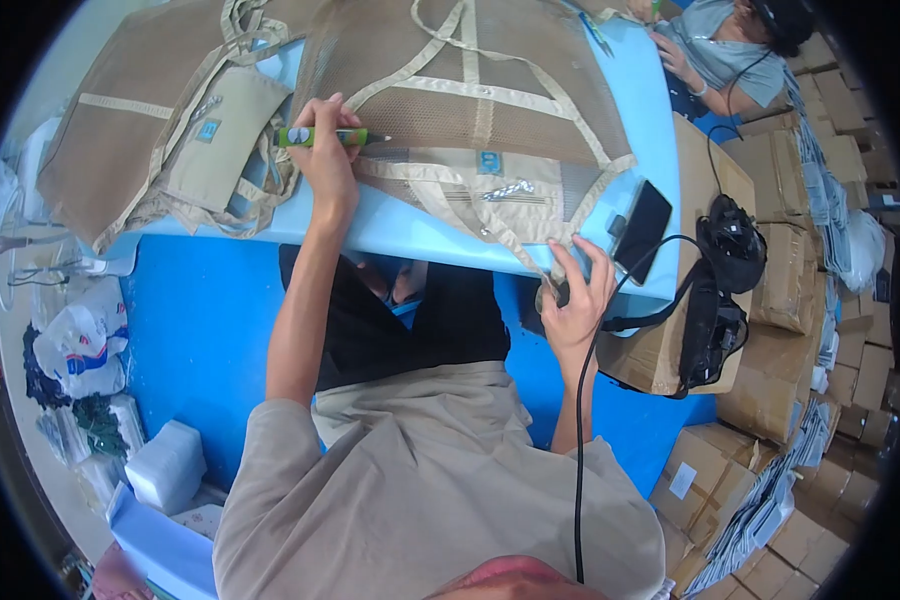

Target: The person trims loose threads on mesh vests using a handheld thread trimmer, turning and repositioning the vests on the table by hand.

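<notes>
My left hand [327, 150] is closed around a green marker-like tool [370, 137] with a pointed tip facing right, over a brown mesh bag [390, 110] with beige straps. At the table's front edge, my right hand [577, 295] is beside a beige strap end [545, 288] of that bag; what its fingers pinch, if anything, is too small to make out. The mesh bag has a small blue label [490, 162] and a twisted cord on its beige panel. To the left lies a second mesh bag [110, 140] with a beige pouch [210, 140].
A phone [644, 230] lies at the right of the light blue table [652, 130]. Black gear with a cable [715, 300] rests on a cardboard box. Another person [730, 60] works at the upper right. Stacked cartons [780, 280] stand right; plastic bags [80, 340] lie left.
</notes>
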A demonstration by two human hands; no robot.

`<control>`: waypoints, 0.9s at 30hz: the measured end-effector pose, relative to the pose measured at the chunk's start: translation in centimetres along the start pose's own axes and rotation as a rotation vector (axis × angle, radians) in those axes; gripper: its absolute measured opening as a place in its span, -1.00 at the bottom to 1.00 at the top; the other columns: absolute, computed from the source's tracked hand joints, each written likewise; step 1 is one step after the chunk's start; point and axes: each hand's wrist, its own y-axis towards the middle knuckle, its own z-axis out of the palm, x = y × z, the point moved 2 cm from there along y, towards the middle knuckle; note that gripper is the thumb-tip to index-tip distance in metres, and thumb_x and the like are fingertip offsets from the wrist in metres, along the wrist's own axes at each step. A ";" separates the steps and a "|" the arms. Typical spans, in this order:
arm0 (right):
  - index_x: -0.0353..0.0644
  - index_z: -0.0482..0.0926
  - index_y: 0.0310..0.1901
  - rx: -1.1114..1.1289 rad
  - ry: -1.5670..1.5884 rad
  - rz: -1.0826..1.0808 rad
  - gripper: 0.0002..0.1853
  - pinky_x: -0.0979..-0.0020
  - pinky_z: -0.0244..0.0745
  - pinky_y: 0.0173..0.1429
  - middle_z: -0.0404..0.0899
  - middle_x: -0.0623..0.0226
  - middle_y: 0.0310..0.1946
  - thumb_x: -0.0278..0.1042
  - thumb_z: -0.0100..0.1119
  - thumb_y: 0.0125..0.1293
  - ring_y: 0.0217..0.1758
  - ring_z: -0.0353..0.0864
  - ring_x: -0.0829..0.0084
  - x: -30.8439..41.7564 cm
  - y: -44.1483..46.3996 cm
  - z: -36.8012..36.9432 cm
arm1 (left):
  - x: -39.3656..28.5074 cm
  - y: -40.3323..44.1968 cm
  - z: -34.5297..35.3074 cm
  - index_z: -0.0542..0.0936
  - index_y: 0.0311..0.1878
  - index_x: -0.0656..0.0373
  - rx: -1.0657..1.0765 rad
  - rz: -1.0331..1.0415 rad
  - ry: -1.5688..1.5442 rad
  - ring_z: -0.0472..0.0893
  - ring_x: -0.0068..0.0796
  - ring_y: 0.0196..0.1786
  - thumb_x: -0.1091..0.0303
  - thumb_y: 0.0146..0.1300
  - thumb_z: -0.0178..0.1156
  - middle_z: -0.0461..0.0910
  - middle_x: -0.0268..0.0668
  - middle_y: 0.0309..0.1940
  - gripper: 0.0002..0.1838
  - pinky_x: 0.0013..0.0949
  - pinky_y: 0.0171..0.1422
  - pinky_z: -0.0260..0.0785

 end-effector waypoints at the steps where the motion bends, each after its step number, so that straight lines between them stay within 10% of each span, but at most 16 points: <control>1: -0.04 0.76 0.25 -0.017 0.000 -0.014 -0.36 -0.04 0.36 0.50 0.57 0.18 0.29 -0.63 0.53 0.06 0.43 0.51 0.00 0.0 0.2 -0.2 | 0.0 0.0 -0.1 0.52 -0.42 0.03 -0.001 0.000 -0.015 0.44 -0.69 -0.54 0.19 0.56 0.32 0.61 -0.40 -0.48 -0.64 -0.55 -0.54 0.08; 9: -0.27 0.77 -0.20 -0.017 0.262 -0.089 -0.85 0.17 0.58 -0.09 0.58 0.19 -0.27 -0.64 0.51 0.21 -0.07 0.68 0.14 1.3 1.3 -0.1 | -1.1 -0.4 -0.1 0.47 -0.40 0.06 -0.117 0.173 -0.078 0.42 -0.68 -0.49 0.32 0.52 0.31 0.55 -0.38 -0.46 -0.68 -0.54 -0.52 0.11; 14: -0.32 0.77 -0.14 0.058 0.476 0.008 -0.81 0.25 0.59 -0.17 0.58 0.19 -0.28 -0.74 0.43 0.22 -0.28 0.70 0.21 4.0 2.2 0.0 | -5.4 -3.9 -0.5 0.40 -0.39 0.11 -0.058 0.245 -0.267 0.41 -0.60 -0.47 0.36 0.53 0.24 0.48 -0.33 -0.48 -0.68 -0.48 -0.43 0.19; 20: -0.30 0.79 -0.17 -0.125 0.772 0.019 -0.79 0.39 0.61 -0.13 0.67 0.24 -0.32 -0.71 0.46 0.15 -0.29 0.72 0.38 6.3 5.2 -0.3 | -7.5 -13.9 -1.6 0.41 -0.46 0.12 0.479 -0.111 -0.293 0.38 -0.50 -0.50 0.38 0.50 0.20 0.49 -0.30 -0.53 -0.67 -0.41 -0.33 0.19; 24: -0.23 0.74 0.18 0.076 0.979 -0.187 -0.44 0.25 0.58 0.38 0.62 0.13 0.23 -0.55 0.55 0.07 0.27 0.68 0.24 8.8 7.1 -1.2 | -6.3 -17.0 -2.2 0.43 -0.53 0.15 0.919 -0.355 0.000 0.49 -0.61 -0.47 0.43 0.47 0.32 0.55 -0.37 -0.56 -0.60 -0.42 -0.37 0.25; 25: -0.19 0.54 0.48 0.219 0.932 -0.265 -0.18 0.11 0.42 0.61 0.32 0.06 0.58 -0.48 0.53 0.08 0.55 0.49 0.11 8.1 7.1 -1.1 | -5.6 -17.3 -2.4 0.44 -0.50 0.17 1.001 -0.521 0.139 0.54 -0.67 -0.46 0.37 0.49 0.36 0.58 -0.39 -0.55 -0.59 -0.44 -0.35 0.30; 27: -0.21 0.40 0.58 0.224 0.958 -0.268 -0.08 0.07 0.32 0.68 0.22 0.06 0.65 -0.56 0.41 0.08 0.65 0.39 0.11 7.7 7.1 -0.6 | -5.4 -17.1 -1.6 0.55 -0.38 0.22 1.054 -0.555 0.378 0.55 -0.64 -0.46 0.31 0.52 0.38 0.59 -0.40 -0.53 -0.67 -0.42 -0.35 0.35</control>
